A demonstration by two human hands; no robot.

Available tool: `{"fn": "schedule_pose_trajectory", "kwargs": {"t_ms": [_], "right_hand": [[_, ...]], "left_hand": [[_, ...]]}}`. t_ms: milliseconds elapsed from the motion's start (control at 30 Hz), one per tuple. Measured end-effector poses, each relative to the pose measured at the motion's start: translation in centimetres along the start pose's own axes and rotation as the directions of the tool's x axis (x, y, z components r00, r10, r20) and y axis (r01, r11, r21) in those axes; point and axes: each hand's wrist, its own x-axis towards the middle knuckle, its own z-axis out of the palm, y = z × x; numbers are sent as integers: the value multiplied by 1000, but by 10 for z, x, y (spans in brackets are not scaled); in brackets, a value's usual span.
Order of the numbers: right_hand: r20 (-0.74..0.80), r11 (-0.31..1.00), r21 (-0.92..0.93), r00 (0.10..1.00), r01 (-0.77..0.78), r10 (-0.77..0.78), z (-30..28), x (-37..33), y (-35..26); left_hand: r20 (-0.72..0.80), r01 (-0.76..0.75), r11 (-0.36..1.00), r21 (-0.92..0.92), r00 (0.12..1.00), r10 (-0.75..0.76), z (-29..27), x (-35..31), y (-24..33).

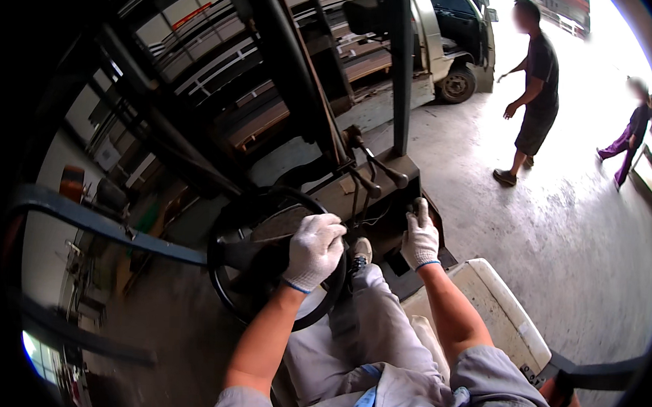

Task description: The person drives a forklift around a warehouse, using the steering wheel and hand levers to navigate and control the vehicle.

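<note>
Because the left hand (315,252) alone is on the wheel (327,305), steering control depends on that one grip. The wheel stands in front of the seated operator. The left hand is curled over the right side of its rim; how firmly cannot be told. The right hand (420,240) is raised just beside the levers (396,180), apart from their knobs, with some fingers extended. Whether it grasps anything cannot be told.

Possible faults and causes:

1. Wrong lever moved. The two knobs sit close together, and gloves may dull the feel.
2. Wheel slip. Knit fabric may slide on the rim if it is turned sharply one-handed.
3. Obstructed view. The mast (289,56) and the post (401,76) cover parts of the area ahead, where boards (260,128) and a truck (429,33) stand.
4. Contact with a bystander. A person (541,82) stands on the floor ahead and to the right; a swing that way could close the gap. A second person (639,122) is farther off.
5. Pedal error. One shoe (362,252) shows beyond the wheel, but its contact with any pedal cannot be confirmed.
</note>
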Motion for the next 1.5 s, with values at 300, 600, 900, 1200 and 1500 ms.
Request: {"fn": "schedule_pose_trajectory", "kwargs": {"t_ms": [300, 600, 900, 1200, 1500], "right_hand": [[19, 999, -26, 999, -45, 45, 11, -2, 4], [-41, 999, 19, 999, 27, -26, 7, -3, -9], [-68, 997, -76, 997, 27, -32, -1, -3, -9], [-68, 1000, 15, 997, -22, 23, -1, -4, -17], [69, 997, -40, 995, -63, 66, -12, -4, -15]], "left_hand": [[-8, -7, 1000, -9, 1000, 7, 0, -3, 1], [-32, -34, 999, -16, 999, 34, -6, 4, -26], [-268, 252, 865, 434, 953, -143, -119, -13, -151], [109, -44, 963, 267, 994, 16, -77, -133, 56], [-120, 323, 845, 425, 946, -302, -99, 31, -146]]}}
